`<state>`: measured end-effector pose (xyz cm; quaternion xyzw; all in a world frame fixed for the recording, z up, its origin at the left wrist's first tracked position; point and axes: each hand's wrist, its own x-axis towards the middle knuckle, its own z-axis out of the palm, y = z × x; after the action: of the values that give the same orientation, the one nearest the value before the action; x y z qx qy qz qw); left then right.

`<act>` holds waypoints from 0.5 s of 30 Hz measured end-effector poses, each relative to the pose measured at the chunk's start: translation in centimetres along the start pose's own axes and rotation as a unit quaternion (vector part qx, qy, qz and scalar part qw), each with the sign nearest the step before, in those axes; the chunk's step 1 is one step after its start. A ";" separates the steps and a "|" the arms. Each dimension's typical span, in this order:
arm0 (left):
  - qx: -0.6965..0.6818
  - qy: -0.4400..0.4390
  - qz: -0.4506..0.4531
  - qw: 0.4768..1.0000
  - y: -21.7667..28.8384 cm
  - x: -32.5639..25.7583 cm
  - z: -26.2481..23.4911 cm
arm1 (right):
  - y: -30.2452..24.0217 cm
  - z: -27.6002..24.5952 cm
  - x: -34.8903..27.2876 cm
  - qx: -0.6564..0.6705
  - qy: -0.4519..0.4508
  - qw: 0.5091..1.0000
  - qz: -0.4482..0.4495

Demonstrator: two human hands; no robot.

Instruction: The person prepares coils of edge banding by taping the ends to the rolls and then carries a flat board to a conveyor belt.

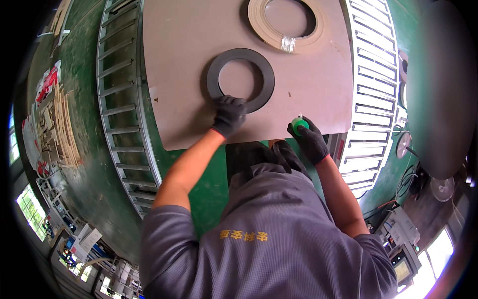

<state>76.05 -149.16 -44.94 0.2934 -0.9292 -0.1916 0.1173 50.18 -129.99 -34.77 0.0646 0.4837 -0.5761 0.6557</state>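
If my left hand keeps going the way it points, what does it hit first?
The left hand already rests on the near rim of the dark ring; straight on lies the ring's open middle, probably bare board.

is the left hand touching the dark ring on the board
Touching. The head view shows the gloved left hand with its fingertips lying on the lower edge of the dark ring, no gap visible.

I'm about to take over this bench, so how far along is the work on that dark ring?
Done: the dark ring lies flat on the brown board, and a pale ring sits further back. In hand: the gloved left hand presses on the dark ring's near edge; the right hand holds a small green roll at the board's edge. Left: nothing from the roll shows on the dark ring yet.
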 end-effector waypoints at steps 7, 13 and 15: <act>-0.087 0.078 -0.002 0.993 8.4 4.5 2.6 | 1.9 0.4 5.0 -0.448 0.155 0.863 -0.172; -0.092 0.021 0.090 0.991 6.9 2.4 0.6 | 3.0 3.3 8.1 -0.586 0.172 0.739 -0.285; -0.210 0.005 -0.018 0.978 6.9 2.9 0.4 | 3.2 4.1 8.3 -0.602 0.172 0.725 -0.287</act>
<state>70.19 -145.56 -42.10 0.2797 -0.8623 -0.3830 0.1776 53.96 -137.36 -40.02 -0.3877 0.8286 -0.3036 0.2663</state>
